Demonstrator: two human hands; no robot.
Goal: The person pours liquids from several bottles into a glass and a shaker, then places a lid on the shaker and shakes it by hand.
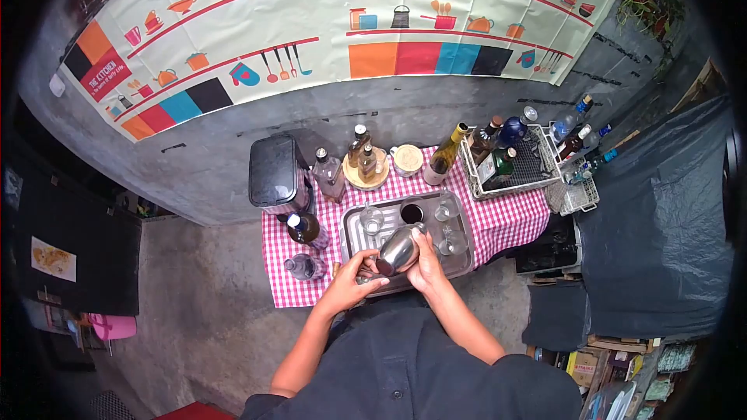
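A shiny metal cocktail shaker is held tilted over the near part of a grey tray. My right hand wraps round its right side, near the end that points up and away from me. At the lower end on the left, the curled fingers and thumb of my left hand close on the shaker. Beyond it on the tray stand a clear glass mug, a dark-filled cup and several clear glasses, one glass close to my right hand.
A red-checked cloth covers the table. Bottles and a black-lidded bin line the left and back, with a dark bottle left of the tray. A white wire basket of bottles stands back right. A cream mug sits behind the tray.
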